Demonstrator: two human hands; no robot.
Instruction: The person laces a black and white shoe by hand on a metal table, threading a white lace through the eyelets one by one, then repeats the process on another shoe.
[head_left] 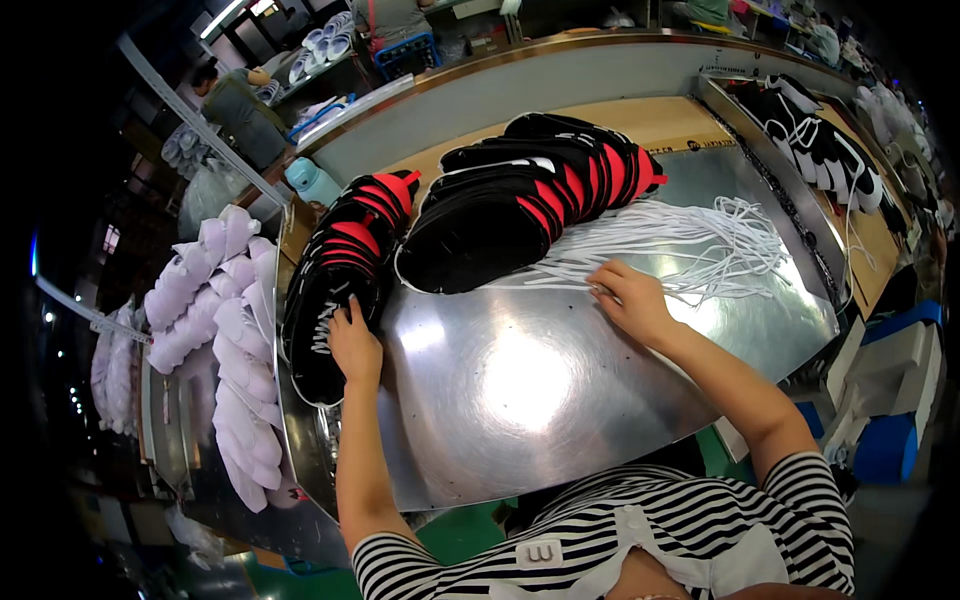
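Left hand (pixel 357 345) on the nearest upper (pixel 312 372) of the left stack (pixel 350 238), right hand (pixel 638 300) at the white laces (pixel 700 240), both grips unclear, larger stack (pixel 470 235) between, metal table (pixel 560 440) beneath

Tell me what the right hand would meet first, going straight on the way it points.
Most likely the white laces: the right hand points toward them and may be touching a strand, though depth is unclear.

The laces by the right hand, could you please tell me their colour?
The laces are white, showing best in the head view.
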